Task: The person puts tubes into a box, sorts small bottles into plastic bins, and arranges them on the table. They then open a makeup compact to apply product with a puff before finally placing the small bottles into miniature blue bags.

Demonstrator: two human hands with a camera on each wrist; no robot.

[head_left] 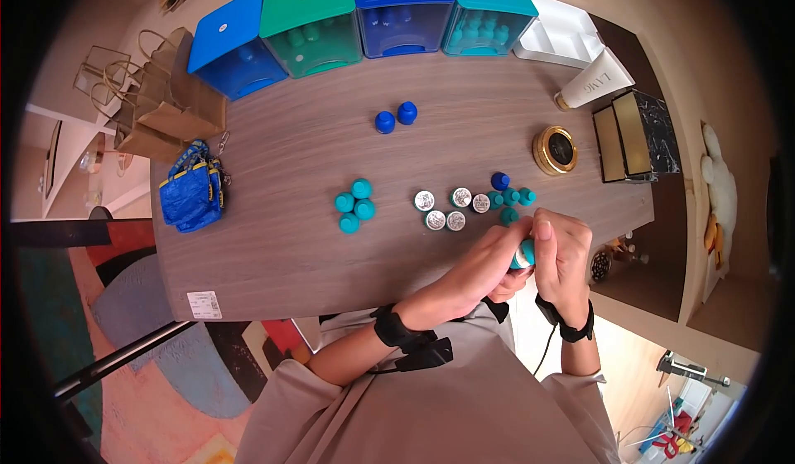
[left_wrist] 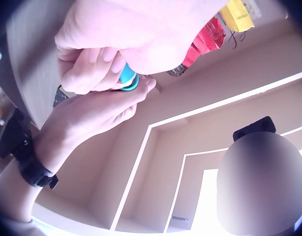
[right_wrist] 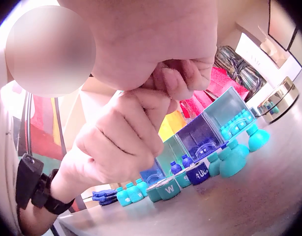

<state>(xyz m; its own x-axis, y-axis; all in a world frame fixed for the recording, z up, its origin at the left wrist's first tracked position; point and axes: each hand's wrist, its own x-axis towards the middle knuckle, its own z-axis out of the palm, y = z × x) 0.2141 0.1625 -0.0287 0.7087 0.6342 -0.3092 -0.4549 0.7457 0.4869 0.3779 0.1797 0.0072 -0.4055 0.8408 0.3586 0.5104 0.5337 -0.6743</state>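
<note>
Both hands come together over the table's near edge at the right in the head view. Between them is a small teal bottle (head_left: 523,255) with a pale band, mostly covered by fingers. My left hand (head_left: 483,259) grips it from one side, and the fingers of my right hand (head_left: 565,253) curl about its other side. In the left wrist view the teal end of the bottle (left_wrist: 128,77) shows between the hands. Just beyond them stand teal dome-shaped bottle tops (head_left: 511,196), one blue top (head_left: 500,181) and several short cups with silver printed faces (head_left: 455,221).
Several whole teal bottles (head_left: 354,207) stand left of centre, and two blue bottles (head_left: 396,118) farther back. Four coloured bins (head_left: 310,21) line the back. Paper bags (head_left: 178,91) and a blue pouch (head_left: 192,191) lie left; a gold tin (head_left: 555,150) and white tube (head_left: 592,81) sit right.
</note>
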